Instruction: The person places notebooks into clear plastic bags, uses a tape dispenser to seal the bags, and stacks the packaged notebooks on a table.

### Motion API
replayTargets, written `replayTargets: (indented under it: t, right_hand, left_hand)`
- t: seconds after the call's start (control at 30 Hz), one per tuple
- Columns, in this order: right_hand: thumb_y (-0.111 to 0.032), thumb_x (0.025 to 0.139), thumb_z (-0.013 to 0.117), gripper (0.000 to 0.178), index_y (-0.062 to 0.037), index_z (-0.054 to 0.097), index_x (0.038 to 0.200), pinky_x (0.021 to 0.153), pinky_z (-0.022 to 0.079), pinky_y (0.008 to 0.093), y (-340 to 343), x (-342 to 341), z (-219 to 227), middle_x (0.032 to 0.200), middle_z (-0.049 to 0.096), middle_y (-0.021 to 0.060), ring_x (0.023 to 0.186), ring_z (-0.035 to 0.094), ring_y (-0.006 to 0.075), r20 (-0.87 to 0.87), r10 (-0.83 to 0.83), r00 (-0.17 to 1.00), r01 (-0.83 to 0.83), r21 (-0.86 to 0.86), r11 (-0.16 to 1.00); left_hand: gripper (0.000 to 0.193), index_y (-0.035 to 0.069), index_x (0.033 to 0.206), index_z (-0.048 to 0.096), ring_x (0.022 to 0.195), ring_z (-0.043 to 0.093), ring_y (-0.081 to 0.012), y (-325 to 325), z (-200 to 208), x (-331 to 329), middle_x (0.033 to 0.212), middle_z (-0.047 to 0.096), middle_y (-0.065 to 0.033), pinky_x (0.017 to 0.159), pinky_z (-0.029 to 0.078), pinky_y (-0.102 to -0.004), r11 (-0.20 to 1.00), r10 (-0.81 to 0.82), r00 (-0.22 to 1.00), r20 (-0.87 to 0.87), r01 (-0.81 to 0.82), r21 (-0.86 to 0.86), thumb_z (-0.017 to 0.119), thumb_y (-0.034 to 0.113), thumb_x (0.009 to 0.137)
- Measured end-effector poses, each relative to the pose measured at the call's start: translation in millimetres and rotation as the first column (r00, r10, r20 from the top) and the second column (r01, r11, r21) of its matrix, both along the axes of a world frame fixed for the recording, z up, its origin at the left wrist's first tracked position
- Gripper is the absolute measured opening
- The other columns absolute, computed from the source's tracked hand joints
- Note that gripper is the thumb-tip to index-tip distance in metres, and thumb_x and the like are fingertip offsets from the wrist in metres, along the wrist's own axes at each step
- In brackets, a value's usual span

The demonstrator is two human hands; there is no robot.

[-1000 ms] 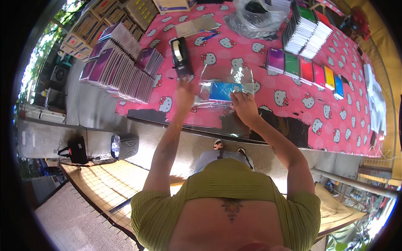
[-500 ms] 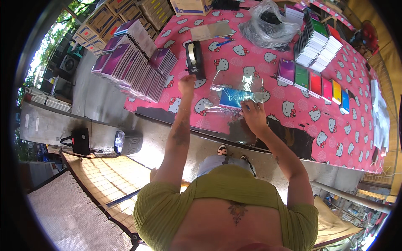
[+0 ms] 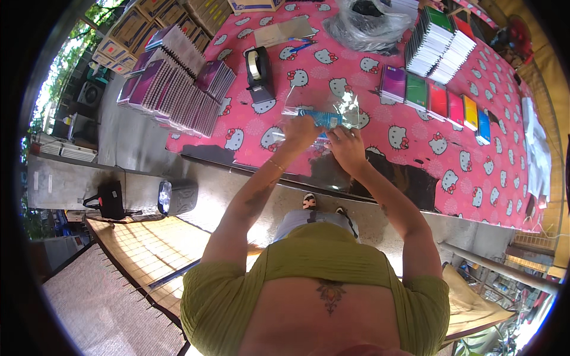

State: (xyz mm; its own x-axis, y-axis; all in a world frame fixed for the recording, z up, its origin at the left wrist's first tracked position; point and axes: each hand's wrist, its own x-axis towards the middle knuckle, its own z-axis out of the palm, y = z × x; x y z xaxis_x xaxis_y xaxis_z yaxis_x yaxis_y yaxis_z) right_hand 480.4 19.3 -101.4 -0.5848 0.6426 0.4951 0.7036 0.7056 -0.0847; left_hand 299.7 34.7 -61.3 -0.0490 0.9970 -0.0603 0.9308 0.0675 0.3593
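A small blue notebook lies on the table, with clear plastic film spread around it and shining on the far side. My left hand is closed at the notebook's left near edge; whatever its fingers pinch is hidden. Curled over the near right edge, my right hand grips the notebook and its film, its fingers partly hiding the cover. Beyond my left hand stands a black tape dispenser with a roll of tape on it.
Stacks of purple spiral notebooks stand at the left. Notebooks in several colours lie in a row at the right, before a tall white-edged stack. A crumpled clear plastic bag, pens and cardboard boxes are farther back.
My left hand has moved from the tape dispenser to the right and nearer, onto the notebook's left edge. My right hand stays at the notebook. The whole view has shifted slightly.
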Motion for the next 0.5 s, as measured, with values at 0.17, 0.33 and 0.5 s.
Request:
replayTargets:
  t: [0.17,0.33,0.5]
  right_hand:
    - [-0.033,0.074,0.078,0.055,-0.0099,0.063,0.121,0.089,0.041,0.0399,-0.4,-4.1,15.4,0.102,0.058,0.0044,0.102,0.06,0.0213,-0.029,0.006,1.0,-0.008,-0.084,0.996]
    - [-0.043,0.086,0.066,0.051,-0.0137,0.063,0.127,0.095,0.039,0.0447,13.3,1.1,19.0,0.107,0.06,0.0083,0.103,0.06,0.026,-0.042,0.025,0.999,-0.027,-0.048,0.999]
    - [-0.058,0.094,0.048,0.058,-0.0119,0.065,0.124,0.095,0.045,0.0462,104.6,-4.5,-12.5,0.112,0.066,0.0165,0.101,0.065,0.0315,-0.197,0.009,0.98,-0.131,-0.615,0.777]
  left_hand:
    - [0.05,0.006,0.079,0.07,0.074,0.069,-0.0387,-12.0,-10.6,-13.5,0.071,0.068,-0.0176,0.07,0.051,-0.0527,0.997,-0.019,0.994,-0.107,0.027,0.078,0.069,0.055,0.082]
    - [0.037,0.008,0.095,0.066,0.086,0.066,-0.0347,-46.1,-8.8,-18.0,0.09,0.068,-0.0155,0.08,0.048,-0.0492,0.943,-0.182,0.974,-0.137,0.213,0.257,0.071,0.042,0.083]
    - [0.032,0.009,0.111,0.063,0.102,0.06,-0.0296,-60.6,-26.0,-4.1,0.109,0.063,-0.0112,0.085,0.045,-0.0443,0.682,-0.354,0.914,-0.198,0.397,0.614,0.071,0.023,0.083]
